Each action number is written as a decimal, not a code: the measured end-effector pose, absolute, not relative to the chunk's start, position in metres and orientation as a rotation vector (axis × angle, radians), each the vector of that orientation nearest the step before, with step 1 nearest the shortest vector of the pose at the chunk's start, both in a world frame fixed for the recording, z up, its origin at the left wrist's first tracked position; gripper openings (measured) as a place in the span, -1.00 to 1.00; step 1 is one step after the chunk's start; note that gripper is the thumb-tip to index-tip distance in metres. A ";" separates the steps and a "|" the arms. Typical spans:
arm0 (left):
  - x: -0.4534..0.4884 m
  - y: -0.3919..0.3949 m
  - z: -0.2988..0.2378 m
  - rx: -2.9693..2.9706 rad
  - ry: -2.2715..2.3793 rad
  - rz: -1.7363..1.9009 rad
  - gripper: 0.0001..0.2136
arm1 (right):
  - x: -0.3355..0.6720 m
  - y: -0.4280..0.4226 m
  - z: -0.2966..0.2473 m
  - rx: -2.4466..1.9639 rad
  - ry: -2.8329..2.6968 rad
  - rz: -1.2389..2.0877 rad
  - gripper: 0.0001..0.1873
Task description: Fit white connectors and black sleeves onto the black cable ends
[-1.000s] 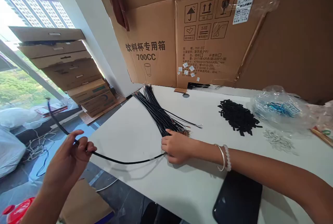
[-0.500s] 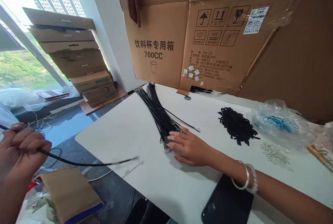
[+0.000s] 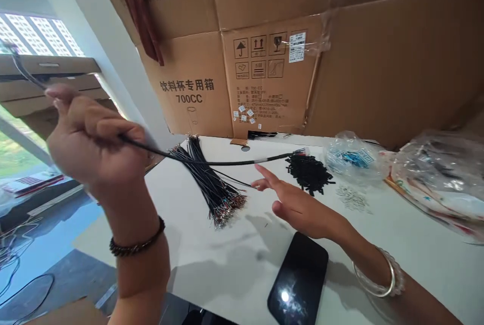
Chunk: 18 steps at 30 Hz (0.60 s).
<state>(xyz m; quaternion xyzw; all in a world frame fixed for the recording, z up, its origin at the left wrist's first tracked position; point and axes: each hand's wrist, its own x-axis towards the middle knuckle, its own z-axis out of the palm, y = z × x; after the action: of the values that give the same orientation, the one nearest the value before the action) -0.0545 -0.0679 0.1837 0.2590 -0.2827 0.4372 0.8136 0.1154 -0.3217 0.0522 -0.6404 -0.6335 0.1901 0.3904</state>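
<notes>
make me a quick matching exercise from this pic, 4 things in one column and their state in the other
Things
1. left hand
2. right hand
3. bundle of black wires
4. black phone

States
A. lying on the white table, its glossy face catching a light
B. closed around a single black cable
C. open with fingers spread, holding nothing
D. gathered in a long bunch, its metal-tipped ends fanned out

Pairs: 1-B, 2-C, 3-D, 4-A

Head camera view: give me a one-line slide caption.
Left hand holds up a black cable above a wire bundle on a white table, right hand open nearby.
</notes>
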 end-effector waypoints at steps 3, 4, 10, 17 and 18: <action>-0.026 -0.092 0.183 0.600 -0.613 0.902 -0.63 | 0.113 -0.335 0.058 -1.428 -1.462 0.454 -0.13; -0.021 -0.099 0.180 0.607 -0.584 0.911 -0.63 | 0.112 -0.339 0.060 -1.372 -1.407 0.440 -0.21; -0.017 -0.127 0.155 0.842 -0.393 1.053 -0.48 | 0.110 -0.328 0.080 -1.236 -1.109 0.330 -0.46; -0.003 -0.115 0.149 1.178 -0.061 1.235 -0.52 | 0.123 -0.253 0.108 -1.137 -0.939 0.212 -0.63; -0.002 -0.109 0.149 1.182 -0.031 1.247 -0.56 | 0.127 -0.246 0.107 -1.134 -0.937 0.233 -0.63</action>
<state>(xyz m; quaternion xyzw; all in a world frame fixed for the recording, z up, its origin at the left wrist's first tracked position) -0.0023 -0.1090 0.1493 0.5210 -0.0135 0.5496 0.6529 0.1270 -0.2461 0.1066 -0.5159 -0.4266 0.1060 0.7353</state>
